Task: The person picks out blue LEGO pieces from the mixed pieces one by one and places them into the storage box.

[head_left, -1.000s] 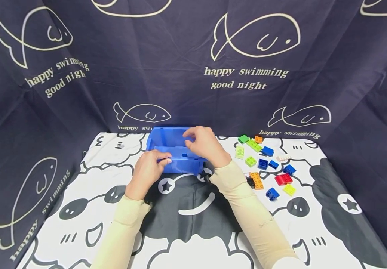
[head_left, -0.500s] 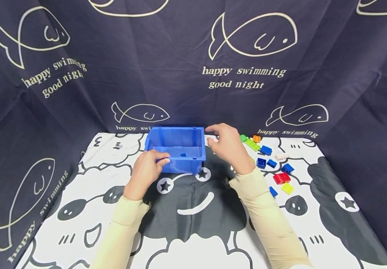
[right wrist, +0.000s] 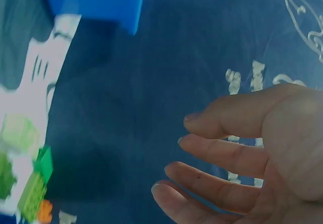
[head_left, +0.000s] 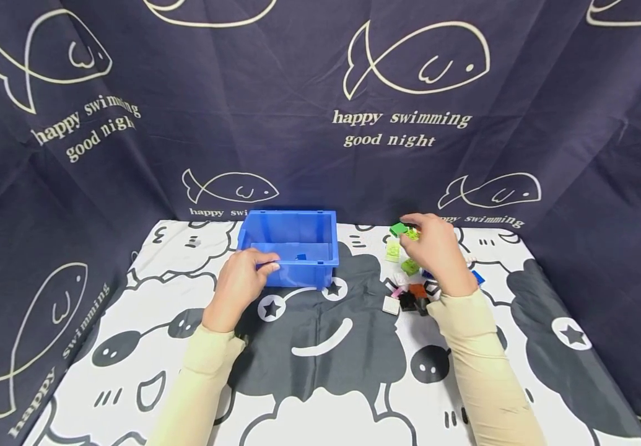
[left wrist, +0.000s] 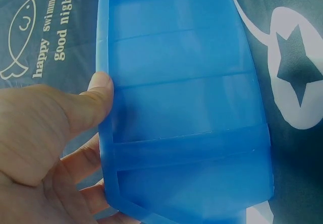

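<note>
A blue plastic bin (head_left: pixel 306 275) stands at the back middle of the table, a small blue brick (head_left: pixel 301 256) inside it. My left hand (head_left: pixel 240 285) grips the bin's front rim, thumb on one side and fingers on the other, as the left wrist view shows on the blue wall (left wrist: pixel 186 108). Over the scattered toy bricks at right, my right hand (head_left: pixel 437 251) hovers with fingers spread and nothing between them. Nearest its fingertips are a green brick (head_left: pixel 398 230) and a lime brick (head_left: pixel 392 251). The right hand hides several other bricks.
A white brick (head_left: pixel 391 305), a black brick (head_left: pixel 407 301) and an orange brick (head_left: pixel 417 290) lie closer to me, left of the right sleeve (head_left: pixel 476 353). Behind the table hangs a dark fish-print curtain (head_left: pixel 298 124). A cartoon-print cloth (head_left: pixel 320 409) covers the table.
My right hand has moved right, from above the bin to over the bricks. My left hand keeps its hold on the bin's rim. The white, black and pink pieces have come into sight.
</note>
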